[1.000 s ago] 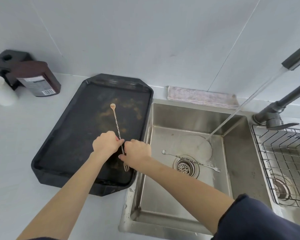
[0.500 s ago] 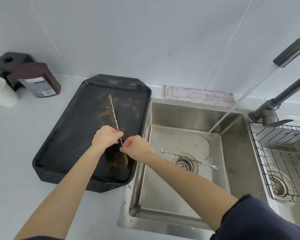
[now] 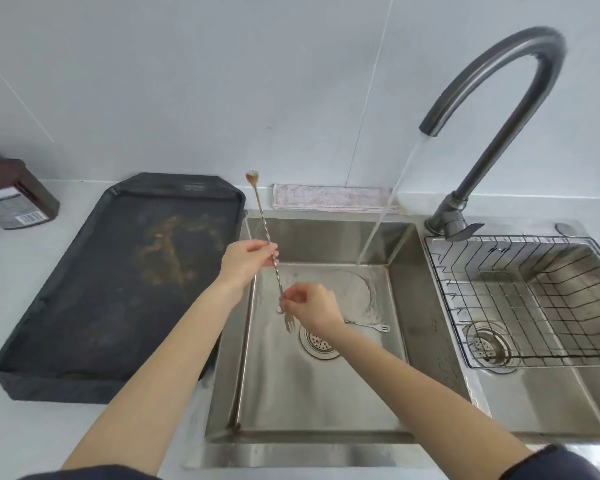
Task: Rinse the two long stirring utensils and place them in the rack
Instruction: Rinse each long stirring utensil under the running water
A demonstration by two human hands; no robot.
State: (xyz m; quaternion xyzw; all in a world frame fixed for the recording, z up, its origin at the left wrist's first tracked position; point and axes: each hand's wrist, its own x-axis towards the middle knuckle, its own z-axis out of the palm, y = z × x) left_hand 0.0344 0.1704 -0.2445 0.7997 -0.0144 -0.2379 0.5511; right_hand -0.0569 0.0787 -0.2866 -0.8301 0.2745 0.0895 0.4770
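Water ran into the sink (image 3: 400, 306). Both hands, left hand (image 3: 245, 259) and right hand (image 3: 314, 306), pinched the spoon (image 3: 269, 244); its dirty bowl, above both pinches, needed the stream.

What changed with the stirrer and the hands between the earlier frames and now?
Both hands lifted the stirrer off the black tray and carried it right, over the sink. The left hand pinches its middle, the right hand its fork end. The second stirrer still lies by the drain, the tap still runs, and the rack holds nothing yet.
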